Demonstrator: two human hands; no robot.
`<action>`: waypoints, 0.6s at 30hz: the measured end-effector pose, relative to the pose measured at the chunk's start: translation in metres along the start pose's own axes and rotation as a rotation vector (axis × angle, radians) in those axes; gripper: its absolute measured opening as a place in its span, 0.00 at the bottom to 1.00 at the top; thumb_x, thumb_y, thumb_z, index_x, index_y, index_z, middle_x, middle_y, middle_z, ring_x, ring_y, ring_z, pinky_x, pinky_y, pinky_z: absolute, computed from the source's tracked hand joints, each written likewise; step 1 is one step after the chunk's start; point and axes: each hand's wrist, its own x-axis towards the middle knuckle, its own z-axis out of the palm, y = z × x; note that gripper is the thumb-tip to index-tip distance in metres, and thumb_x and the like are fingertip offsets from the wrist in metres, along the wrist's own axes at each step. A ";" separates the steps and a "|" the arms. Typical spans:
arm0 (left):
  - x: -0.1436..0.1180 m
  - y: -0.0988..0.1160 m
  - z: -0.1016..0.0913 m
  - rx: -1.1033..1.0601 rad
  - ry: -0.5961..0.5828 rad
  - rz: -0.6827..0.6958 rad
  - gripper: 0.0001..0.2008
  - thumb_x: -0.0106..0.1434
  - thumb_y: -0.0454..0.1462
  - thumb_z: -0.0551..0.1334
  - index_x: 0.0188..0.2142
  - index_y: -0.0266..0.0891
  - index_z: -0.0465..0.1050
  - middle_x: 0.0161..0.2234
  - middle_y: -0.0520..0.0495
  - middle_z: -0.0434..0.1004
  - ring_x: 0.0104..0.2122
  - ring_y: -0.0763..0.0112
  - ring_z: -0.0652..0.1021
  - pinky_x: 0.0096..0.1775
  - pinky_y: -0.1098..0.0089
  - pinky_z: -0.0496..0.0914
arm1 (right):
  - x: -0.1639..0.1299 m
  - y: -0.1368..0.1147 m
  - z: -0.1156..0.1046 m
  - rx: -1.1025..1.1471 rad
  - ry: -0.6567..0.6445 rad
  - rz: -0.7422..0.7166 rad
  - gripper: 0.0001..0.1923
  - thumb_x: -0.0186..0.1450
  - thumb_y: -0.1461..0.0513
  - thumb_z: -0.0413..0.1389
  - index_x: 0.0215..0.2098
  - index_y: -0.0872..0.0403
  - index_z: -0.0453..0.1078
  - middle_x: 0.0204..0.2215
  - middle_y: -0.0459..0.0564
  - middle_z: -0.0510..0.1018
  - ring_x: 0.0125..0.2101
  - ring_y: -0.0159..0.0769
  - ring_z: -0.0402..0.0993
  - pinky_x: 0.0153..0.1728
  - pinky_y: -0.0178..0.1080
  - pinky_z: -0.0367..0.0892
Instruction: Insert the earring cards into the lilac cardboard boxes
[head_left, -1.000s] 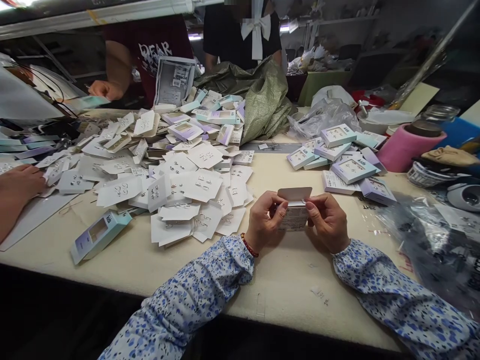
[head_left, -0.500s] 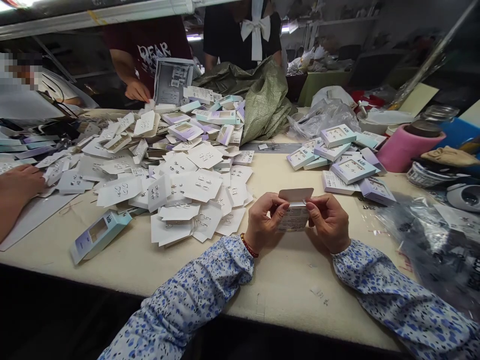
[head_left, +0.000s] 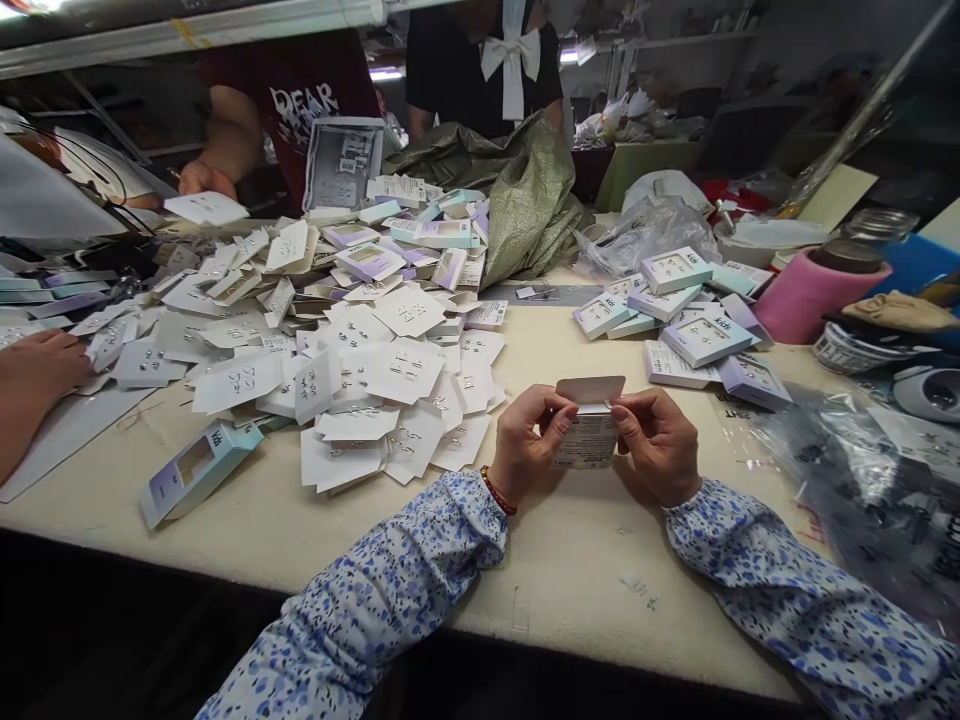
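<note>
Between my two hands a small cardboard box [head_left: 587, 440] is held above the table, its printed back facing me and its top flap standing up. My left hand [head_left: 529, 437] pinches the box's upper left corner between thumb and fingers. On the opposite corner my right hand [head_left: 658, 440] has the same kind of grip. The inside of the box is mostly hidden by the flap and fingers. Left of my hands spreads a heap of white earring cards [head_left: 405, 370] with small metal earrings on them. A window box [head_left: 199, 470] lies apart at the heap's near edge.
Filled boxes [head_left: 705, 335] are piled at the right, beside a pink roll [head_left: 817, 290] and clear plastic bags [head_left: 877, 480]. A green woven sack [head_left: 525, 200] stands at the back. A co-worker's hand [head_left: 45, 375] rests at far left; another person's hand [head_left: 206, 180] holds a card.
My hands and the box have barely moved. Across the table, the co-worker's hand has moved left from the heap and now holds a white earring card.
</note>
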 end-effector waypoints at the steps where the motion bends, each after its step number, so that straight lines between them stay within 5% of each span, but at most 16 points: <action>1: 0.000 0.000 0.000 -0.001 -0.001 -0.002 0.09 0.69 0.40 0.62 0.35 0.38 0.73 0.32 0.49 0.75 0.30 0.74 0.74 0.31 0.74 0.69 | 0.000 0.000 0.000 0.000 -0.001 0.002 0.09 0.68 0.55 0.60 0.38 0.52 0.72 0.28 0.47 0.78 0.21 0.31 0.72 0.18 0.33 0.68; 18: 0.001 0.000 0.000 0.004 -0.007 0.001 0.08 0.69 0.40 0.62 0.34 0.38 0.73 0.31 0.49 0.74 0.29 0.75 0.73 0.30 0.74 0.68 | 0.001 -0.002 0.001 -0.005 -0.007 -0.008 0.09 0.68 0.55 0.59 0.38 0.52 0.72 0.29 0.47 0.79 0.20 0.30 0.71 0.18 0.33 0.68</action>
